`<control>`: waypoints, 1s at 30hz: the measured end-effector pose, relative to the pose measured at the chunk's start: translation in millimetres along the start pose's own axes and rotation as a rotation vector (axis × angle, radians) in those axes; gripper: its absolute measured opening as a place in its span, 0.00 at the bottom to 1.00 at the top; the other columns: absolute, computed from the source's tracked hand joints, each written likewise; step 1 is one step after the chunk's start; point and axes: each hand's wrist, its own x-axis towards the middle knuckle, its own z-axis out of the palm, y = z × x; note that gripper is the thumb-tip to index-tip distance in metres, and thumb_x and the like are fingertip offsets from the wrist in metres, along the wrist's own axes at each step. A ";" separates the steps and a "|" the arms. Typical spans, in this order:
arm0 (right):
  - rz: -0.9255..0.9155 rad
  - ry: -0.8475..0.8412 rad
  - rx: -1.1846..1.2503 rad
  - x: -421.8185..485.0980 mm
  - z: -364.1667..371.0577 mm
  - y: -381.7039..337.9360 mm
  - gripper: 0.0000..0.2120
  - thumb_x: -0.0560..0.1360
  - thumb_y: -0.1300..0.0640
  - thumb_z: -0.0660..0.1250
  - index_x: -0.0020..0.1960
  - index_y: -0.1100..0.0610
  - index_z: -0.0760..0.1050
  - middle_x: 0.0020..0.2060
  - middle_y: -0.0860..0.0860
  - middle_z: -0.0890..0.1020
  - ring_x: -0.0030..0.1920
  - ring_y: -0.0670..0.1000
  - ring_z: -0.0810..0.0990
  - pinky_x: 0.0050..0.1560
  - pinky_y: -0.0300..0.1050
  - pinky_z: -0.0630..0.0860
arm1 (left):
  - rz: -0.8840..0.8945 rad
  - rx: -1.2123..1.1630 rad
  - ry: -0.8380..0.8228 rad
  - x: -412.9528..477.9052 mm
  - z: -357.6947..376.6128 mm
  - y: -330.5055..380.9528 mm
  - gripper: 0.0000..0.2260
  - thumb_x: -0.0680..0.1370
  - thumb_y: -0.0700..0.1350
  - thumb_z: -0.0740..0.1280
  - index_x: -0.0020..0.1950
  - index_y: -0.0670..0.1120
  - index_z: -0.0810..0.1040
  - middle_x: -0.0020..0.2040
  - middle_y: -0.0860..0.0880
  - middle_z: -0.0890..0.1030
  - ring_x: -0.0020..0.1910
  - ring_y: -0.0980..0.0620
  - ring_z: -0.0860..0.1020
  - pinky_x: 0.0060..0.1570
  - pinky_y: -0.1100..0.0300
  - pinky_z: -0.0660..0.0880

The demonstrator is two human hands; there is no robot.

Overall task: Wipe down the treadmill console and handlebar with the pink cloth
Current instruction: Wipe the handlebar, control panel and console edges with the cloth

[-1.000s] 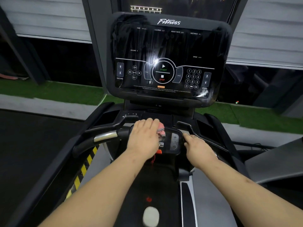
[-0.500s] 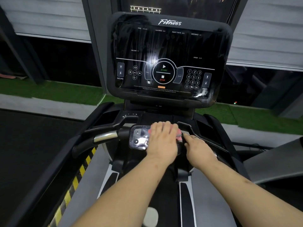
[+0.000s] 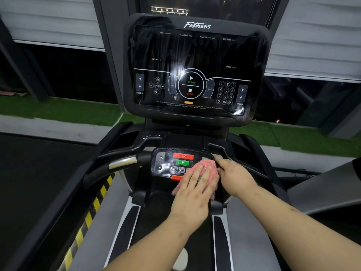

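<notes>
On one handlebar (image 3: 125,162), one pink cloth (image 3: 205,169), two hands (image 3: 195,192).

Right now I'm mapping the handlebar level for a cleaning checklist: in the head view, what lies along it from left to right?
Chrome grip sensor → small control panel → pink cloth under the left hand → right hand on the right handlebar.

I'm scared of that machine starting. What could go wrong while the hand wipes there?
The left hand presses the pink cloth flat on the small control panel, right beside its green button. A hard wipe might press it. The right hand sits close by, so the cloth could bump its fingers.
</notes>
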 end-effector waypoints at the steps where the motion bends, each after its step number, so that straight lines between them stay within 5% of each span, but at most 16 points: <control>1: -0.003 0.007 -0.003 0.6 0.9 1.2 0.24 0.84 0.51 0.57 0.80 0.45 0.60 0.72 0.51 0.74 0.69 0.53 0.74 0.69 0.52 0.72 | -0.003 0.000 0.000 1.1 -0.2 -0.4 0.33 0.78 0.46 0.47 0.84 0.46 0.47 0.84 0.43 0.45 0.82 0.43 0.40 0.80 0.41 0.48; 9: -0.006 -0.008 -0.052 0.1 -1.1 2.0 0.25 0.84 0.53 0.57 0.80 0.46 0.60 0.72 0.52 0.74 0.68 0.55 0.75 0.68 0.51 0.72 | -0.178 -0.041 0.071 17.5 -17.0 -27.2 0.33 0.80 0.47 0.57 0.84 0.49 0.49 0.84 0.44 0.48 0.83 0.44 0.42 0.79 0.43 0.45; 16: 0.016 -0.013 0.014 -0.6 2.5 2.7 0.25 0.84 0.51 0.56 0.79 0.42 0.58 0.70 0.48 0.74 0.67 0.53 0.75 0.67 0.53 0.74 | -0.354 -0.042 0.105 -29.2 -24.6 -88.3 0.33 0.85 0.48 0.55 0.83 0.51 0.37 0.83 0.48 0.36 0.81 0.49 0.33 0.80 0.49 0.37; 20: 0.032 -0.014 0.017 1.3 4.8 3.4 0.25 0.84 0.51 0.55 0.79 0.42 0.59 0.70 0.49 0.74 0.67 0.53 0.75 0.67 0.53 0.74 | -0.417 -0.091 0.127 -25.8 -23.7 -76.8 0.33 0.84 0.46 0.55 0.84 0.48 0.38 0.83 0.44 0.36 0.81 0.46 0.33 0.80 0.45 0.42; 30: 0.013 0.007 -0.008 4.6 10.3 7.6 0.24 0.84 0.53 0.55 0.80 0.47 0.60 0.72 0.51 0.73 0.69 0.54 0.74 0.68 0.50 0.72 | -0.190 -0.107 0.101 9.7 -8.3 -15.7 0.35 0.78 0.44 0.60 0.84 0.50 0.49 0.84 0.45 0.45 0.82 0.44 0.40 0.79 0.47 0.40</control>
